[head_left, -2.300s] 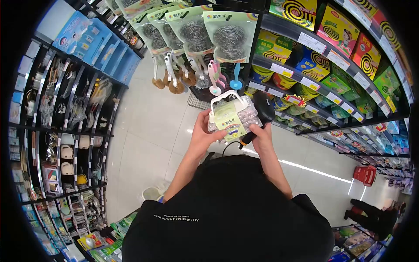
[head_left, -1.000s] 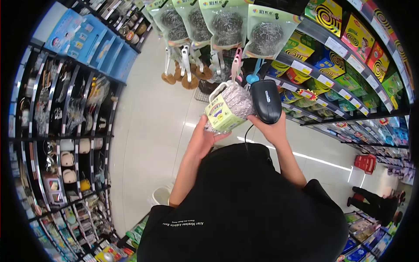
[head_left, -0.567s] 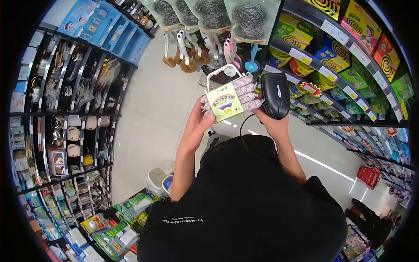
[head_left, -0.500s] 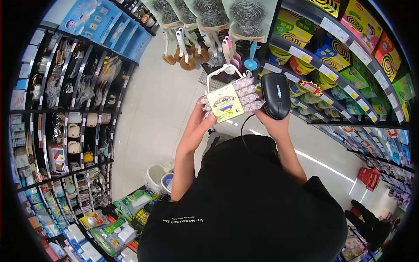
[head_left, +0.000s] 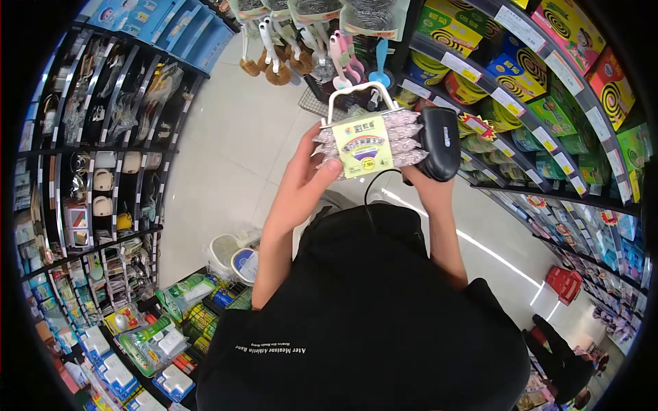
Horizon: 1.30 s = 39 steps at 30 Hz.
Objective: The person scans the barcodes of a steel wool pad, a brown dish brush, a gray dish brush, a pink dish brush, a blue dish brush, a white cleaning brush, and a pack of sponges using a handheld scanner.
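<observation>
My left hand (head_left: 308, 171) grips a pack of scouring pads (head_left: 370, 145), thumb on the front and fingers behind. Its pinkish, glittery rolls are bundled in a yellow-green printed sleeve marked 4. A white loop handle (head_left: 362, 88) rises behind its top edge. In my right hand (head_left: 429, 192) is a black handheld scanner (head_left: 440, 144), its head pointing up beside the pack's right end. The scanner's grip is mostly hidden by my fingers, and a thin black cable (head_left: 373, 185) curves down toward my dark top.
Brushes (head_left: 277, 65) and bagged scourers (head_left: 373, 17) hang ahead. Shelves of boxed coils (head_left: 528, 65) rise at the right, and racks of small goods (head_left: 103, 198) line the left. A red basket (head_left: 563, 283) and a dark-clothed person (head_left: 558, 359) are at the lower right.
The pack has moved slightly right and up and now looks larger, its label facing me more squarely. The scanner has shifted slightly right. Both hands keep their grip, and the view has shifted.
</observation>
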Tool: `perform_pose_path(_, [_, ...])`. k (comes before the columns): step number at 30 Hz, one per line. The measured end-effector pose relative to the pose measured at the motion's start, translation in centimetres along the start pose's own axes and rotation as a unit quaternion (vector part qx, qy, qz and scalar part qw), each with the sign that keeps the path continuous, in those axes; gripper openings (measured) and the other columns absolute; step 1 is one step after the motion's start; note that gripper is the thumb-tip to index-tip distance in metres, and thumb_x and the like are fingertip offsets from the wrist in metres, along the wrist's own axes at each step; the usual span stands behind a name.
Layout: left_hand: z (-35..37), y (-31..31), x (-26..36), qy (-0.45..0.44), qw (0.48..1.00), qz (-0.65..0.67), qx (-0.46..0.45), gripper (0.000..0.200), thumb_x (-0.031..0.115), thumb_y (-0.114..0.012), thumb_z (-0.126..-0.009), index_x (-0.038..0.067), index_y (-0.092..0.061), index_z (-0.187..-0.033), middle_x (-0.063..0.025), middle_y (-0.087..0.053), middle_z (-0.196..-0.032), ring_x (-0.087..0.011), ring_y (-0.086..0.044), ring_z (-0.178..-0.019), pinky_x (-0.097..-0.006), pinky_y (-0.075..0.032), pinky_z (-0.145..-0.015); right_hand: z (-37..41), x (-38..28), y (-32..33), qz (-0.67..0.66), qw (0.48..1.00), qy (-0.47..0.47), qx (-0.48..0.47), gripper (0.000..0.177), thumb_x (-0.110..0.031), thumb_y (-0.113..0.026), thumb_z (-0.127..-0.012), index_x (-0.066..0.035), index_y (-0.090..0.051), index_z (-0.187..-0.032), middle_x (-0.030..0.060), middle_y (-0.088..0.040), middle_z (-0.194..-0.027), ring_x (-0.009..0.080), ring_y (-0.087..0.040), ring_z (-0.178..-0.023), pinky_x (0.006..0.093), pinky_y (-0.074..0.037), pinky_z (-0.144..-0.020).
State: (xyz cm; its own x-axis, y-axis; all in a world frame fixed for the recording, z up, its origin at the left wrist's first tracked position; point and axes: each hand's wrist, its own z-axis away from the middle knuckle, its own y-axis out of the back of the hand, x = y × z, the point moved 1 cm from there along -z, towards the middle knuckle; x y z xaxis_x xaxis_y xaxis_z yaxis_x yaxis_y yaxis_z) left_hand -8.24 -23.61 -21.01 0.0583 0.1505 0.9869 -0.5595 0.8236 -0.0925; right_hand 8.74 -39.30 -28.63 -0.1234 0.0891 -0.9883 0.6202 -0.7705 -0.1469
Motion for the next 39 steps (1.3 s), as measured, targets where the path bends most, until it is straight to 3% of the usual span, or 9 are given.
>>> perform_pose_path(6, [-0.3, 0.3, 0.1, -0.023, 0.999, -0.031, -0.007, 0.070, 0.024, -0.060, -0.097, -0.005, -0.022, -0.150, -0.0180, -0.051, -0.133, -0.0209, -0.054, -0.117, -0.0336, -0.044, -0.098, -0.2, -0.5, -0.6, -0.034, 0.999, 0.004, -0.001, 0.049, 0.007, -0.074, -0.073, 0.001, -0.059, -0.119, 0.0071, -0.067, -0.104, 0.0146, -0.066, -0.088, 0.0303, -0.055, -0.076])
perform_pose_path(9, [-0.5, 1.0, -0.9, -0.032, 0.999, -0.017, 0.000, 0.069, 0.028, -0.055, -0.099, -0.004, -0.022, -0.150, -0.0188, -0.044, -0.140, -0.0234, -0.048, -0.124, -0.0369, -0.038, -0.105, -0.3, -0.6, -1.9, -0.050, 0.998, -0.002, 0.046, 0.040, 0.001, -0.080, -0.073, -0.001, -0.065, -0.110, -0.0008, -0.063, -0.078, 0.0065, -0.057, -0.065, 0.0235, -0.045, -0.058])
perform_pose_path(15, [-1.7, 2.6, -0.7, -0.147, 0.988, -0.036, 0.015, 0.074, 0.029, -0.054, -0.096, -0.002, -0.016, -0.152, -0.0192, -0.028, -0.152, -0.0311, -0.035, -0.137, -0.0432, -0.031, -0.112, -0.9, -1.0, -4.0, -0.051, 0.998, -0.010, 0.034, 0.033, -0.001, -0.080, -0.075, -0.003, -0.065, -0.105, -0.0011, -0.061, -0.078, 0.0066, -0.055, -0.064, 0.0237, -0.044, -0.055])
perform_pose_path(17, [-1.5, 2.7, 0.6, -0.143, 0.989, -0.047, 0.011, 0.077, 0.022, -0.059, -0.094, 0.000, -0.016, -0.153, -0.0198, -0.028, -0.151, -0.0304, -0.036, -0.137, -0.0431, -0.035, -0.110, -1.2, -1.9, -4.5, -0.065, 0.998, -0.021, 0.006, 0.041, 0.004, -0.075, -0.077, 0.000, -0.061, -0.115, 0.0036, -0.064, -0.094, 0.0119, -0.062, -0.082, 0.0289, -0.051, -0.073])
perform_pose_path(21, [-1.6, 3.4, 1.3, -0.153, 0.987, -0.039, 0.009, 0.078, 0.017, -0.062, -0.092, 0.002, -0.015, -0.153, -0.0194, -0.028, -0.151, -0.0299, -0.038, -0.136, -0.0430, -0.038, -0.108, -1.7, -1.8, -4.4, 0.006, 1.000, 0.001, 0.008, 0.036, 0.004, -0.074, -0.079, -0.001, -0.062, -0.112, 0.0048, -0.066, -0.096, 0.0138, -0.064, -0.083, 0.0294, -0.052, -0.075])
perform_pose_path(26, [-2.0, 3.4, 2.0, -0.211, 0.978, -0.002, -0.004, 0.084, 0.025, -0.068, -0.086, 0.001, -0.020, -0.151, -0.0187, -0.030, -0.149, -0.0290, -0.036, -0.136, -0.0431, -0.035, -0.110, -1.5, -1.8, -4.9, -0.088, 0.994, 0.062, 0.019, 0.031, 0.001, -0.074, -0.077, -0.002, -0.060, -0.104, 0.0034, -0.064, -0.098, 0.0121, -0.061, -0.088, 0.0293, -0.049, -0.078])
perform_pose_path(31, [-2.5, 3.4, 0.5, -0.329, 0.944, 0.001, 0.022, 0.088, 0.033, -0.072, -0.075, 0.001, -0.031, -0.145, -0.0217, -0.029, -0.150, -0.0319, -0.034, -0.139, -0.0444, -0.028, -0.112, -0.9, -4.1, -3.8, -0.298, 0.947, -0.003, -0.119, 0.033, -0.005, -0.065, -0.078, -0.005, -0.054, -0.110, 0.0228, -0.041, -0.146, 0.0301, -0.042, -0.134, 0.0455, -0.034, -0.111])
perform_pose_path(35, [-2.2, 3.1, 1.0, -0.399, 0.912, -0.081, 0.040, 0.084, 0.020, -0.071, -0.064, 0.001, -0.037, -0.139, -0.0250, -0.028, -0.150, -0.0348, -0.035, -0.139, -0.0466, -0.028, -0.113, -1.4, -5.6, -2.9, -0.336, 0.926, 0.001, -0.172, 0.030, -0.009, -0.067, -0.081, -0.007, -0.052, -0.107, 0.0289, -0.034, -0.151, 0.0354, -0.037, -0.140, 0.0499, -0.037, -0.109])
perform_pose_path(39, [-1.5, 2.2, 2.1, -0.400, 0.901, -0.164, 0.019, 0.092, 0.012, -0.071, -0.060, 0.002, -0.033, -0.143, -0.0246, -0.028, -0.150, -0.0359, -0.034, -0.139, -0.0472, -0.029, -0.113, -1.7, -4.6, -1.9, -0.300, 0.938, -0.006, -0.172, 0.034, -0.009, -0.070, -0.083, -0.007, -0.052, -0.111, 0.0259, -0.040, -0.146, 0.0302, -0.043, -0.136, 0.0431, -0.044, -0.101])
